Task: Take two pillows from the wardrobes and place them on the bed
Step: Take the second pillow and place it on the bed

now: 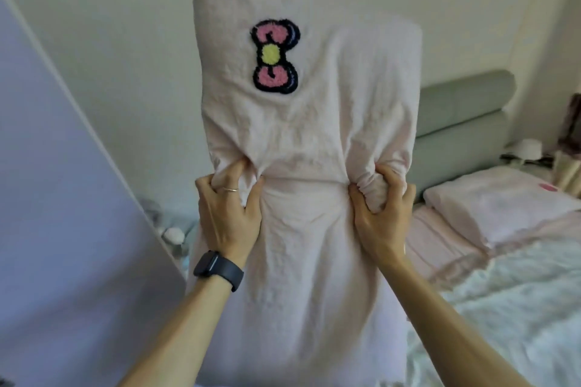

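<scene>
Both hands carry the load in the head view, the only view given: the left hand, with a thin ring on one finger and a dark smartwatch on its wrist, is clenched on a bunch of cloth at the pillow's left edge, and the right hand is clenched on a gathered wad of cloth at the right edge. Between them stands the pale pink pillow, held upright in the air and filling the middle of the picture, its top corner up at 12 o'clock and the loose end of its cover hanging down toward 6 o'clock. A tufted bow patch, pink with a yellow centre and a dark outline, sits on the upper left of its face. At 9 o'clock a pale, flat panel slants across the frame; it may be a wardrobe door, though I cannot tell for sure. At 3 to 4 o'clock lies the bed with its rumpled white cover and a grey-green padded headboard, and on it, near the headboard, rests a second pink pillow. As I judge it, the task is more than half done: one pillow appears to be already on the bed, and the one in hand has only to be carried over and set down beside it.
</scene>
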